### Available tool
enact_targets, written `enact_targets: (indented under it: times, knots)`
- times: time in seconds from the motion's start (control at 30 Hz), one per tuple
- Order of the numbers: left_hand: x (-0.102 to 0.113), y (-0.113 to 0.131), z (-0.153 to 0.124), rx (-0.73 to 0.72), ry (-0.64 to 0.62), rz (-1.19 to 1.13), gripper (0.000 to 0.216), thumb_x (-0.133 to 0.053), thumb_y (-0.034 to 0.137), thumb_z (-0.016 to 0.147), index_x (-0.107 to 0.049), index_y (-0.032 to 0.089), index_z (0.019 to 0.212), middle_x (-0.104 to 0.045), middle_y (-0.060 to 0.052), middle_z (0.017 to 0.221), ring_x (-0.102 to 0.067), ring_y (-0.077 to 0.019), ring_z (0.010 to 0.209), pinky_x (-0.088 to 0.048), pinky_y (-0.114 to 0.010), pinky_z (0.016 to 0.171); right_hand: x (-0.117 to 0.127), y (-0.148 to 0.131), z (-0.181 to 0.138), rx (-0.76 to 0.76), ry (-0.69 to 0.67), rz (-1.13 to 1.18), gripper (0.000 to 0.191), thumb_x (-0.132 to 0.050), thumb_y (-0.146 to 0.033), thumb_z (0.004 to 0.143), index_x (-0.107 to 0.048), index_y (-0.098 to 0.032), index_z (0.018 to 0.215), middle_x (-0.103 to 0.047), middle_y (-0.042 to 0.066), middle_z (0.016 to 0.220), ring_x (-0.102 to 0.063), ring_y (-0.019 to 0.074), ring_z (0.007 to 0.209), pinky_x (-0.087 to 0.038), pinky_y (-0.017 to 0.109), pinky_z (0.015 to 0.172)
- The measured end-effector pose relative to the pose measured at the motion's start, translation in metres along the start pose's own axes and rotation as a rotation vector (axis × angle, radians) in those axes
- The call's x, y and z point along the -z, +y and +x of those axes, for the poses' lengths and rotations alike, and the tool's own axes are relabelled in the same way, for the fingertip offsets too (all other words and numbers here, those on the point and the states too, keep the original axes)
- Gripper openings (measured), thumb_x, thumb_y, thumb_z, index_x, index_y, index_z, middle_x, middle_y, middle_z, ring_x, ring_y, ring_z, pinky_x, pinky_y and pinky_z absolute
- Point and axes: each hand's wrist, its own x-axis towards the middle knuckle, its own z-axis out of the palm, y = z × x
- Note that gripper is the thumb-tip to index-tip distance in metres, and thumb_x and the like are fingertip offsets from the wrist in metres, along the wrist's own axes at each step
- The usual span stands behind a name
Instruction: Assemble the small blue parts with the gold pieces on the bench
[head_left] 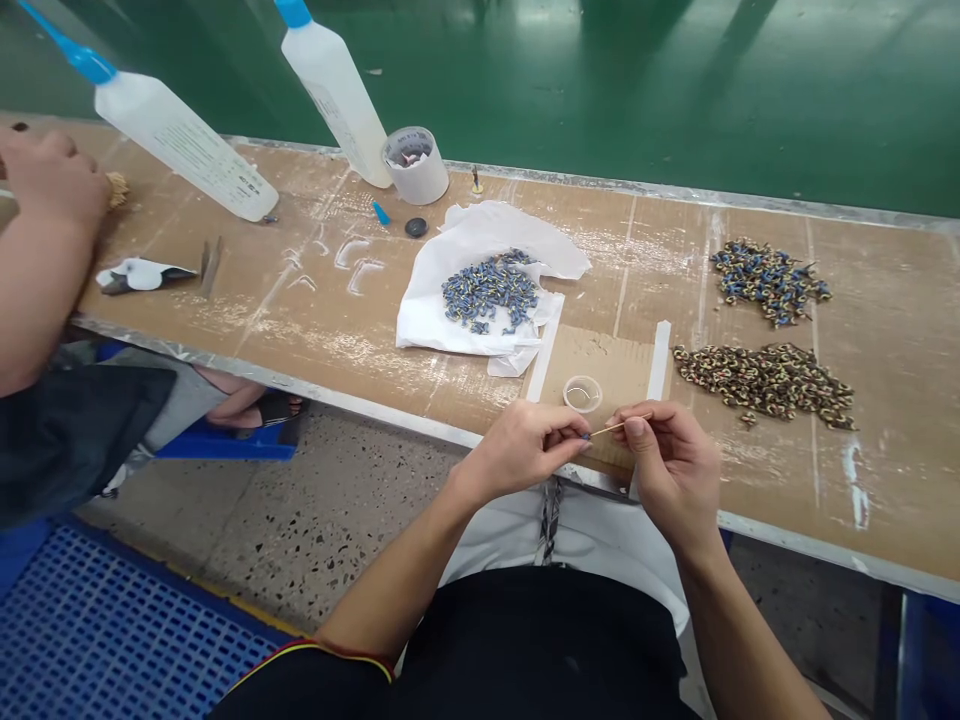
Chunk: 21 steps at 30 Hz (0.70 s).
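Observation:
Between thumb and fingertips, my left hand (pixel 529 440) pinches a tiny blue piece (pixel 586 436). A thin wooden stick (pixel 616 427), like a toothpick, is gripped in my right hand (pixel 671 460), its tip at the blue piece. Just beyond my hands sits a small clear cup (pixel 583 394) with a little liquid or a curved glint inside. The cup rests on a cardboard sheet (pixel 619 350) edged with white tape. To its left, many small blue pieces (pixel 491 290) lie on crumpled white paper (pixel 424 315).
At right lie a pile of blue-and-yellow pieces (pixel 769 280) and a pile of dark-and-yellow pieces (pixel 769 383). Two white bottles (pixel 184 145) with blue caps and a tape roll (pixel 417 168) stand at the back left. Another person's arm (pixel 45 250) is at far left.

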Motion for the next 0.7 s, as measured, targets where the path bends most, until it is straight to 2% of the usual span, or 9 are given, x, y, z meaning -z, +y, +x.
enact_targets:
  times: [0.17, 0.47, 0.7]
  knots:
    - [-0.0002, 0.0008, -0.0005, -0.003, 0.005, 0.005, 0.009, -0.061, 0.017, 0.088, -0.069, 0.012, 0.085, -0.062, 0.002, 0.064, -0.047, -0.0058, 0.052, -0.036, -0.017, 0.054, -0.0003, 0.0011, -0.0019, 0.025, -0.011, -0.052, 0.006, -0.061, -0.026, 0.093, -0.065, -0.022, 0.091, -0.068, 0.002, 0.086, -0.065, 0.0161, 0.077, -0.051, 0.027, 0.071]
    - [-0.0001, 0.0000, -0.0009, -0.014, 0.005, 0.008, 0.008, -0.061, 0.017, 0.087, -0.068, 0.013, 0.084, -0.060, 0.002, 0.064, -0.047, -0.0064, 0.053, -0.035, -0.018, 0.053, -0.0005, 0.0013, -0.0005, 0.163, -0.055, -0.072, 0.008, -0.060, -0.018, 0.092, -0.066, -0.023, 0.089, -0.067, 0.002, 0.086, -0.065, 0.0172, 0.083, -0.051, 0.029, 0.073]
    - [0.0004, -0.0008, 0.0001, -0.047, -0.001, 0.003, 0.007, -0.062, 0.016, 0.088, -0.066, 0.012, 0.082, -0.058, 0.003, 0.063, -0.046, -0.0058, 0.054, -0.035, -0.017, 0.055, 0.0002, 0.0008, -0.0003, 0.180, -0.069, -0.065, 0.010, -0.060, -0.016, 0.092, -0.066, -0.023, 0.090, -0.067, 0.001, 0.086, -0.065, 0.0162, 0.081, -0.051, 0.028, 0.071]
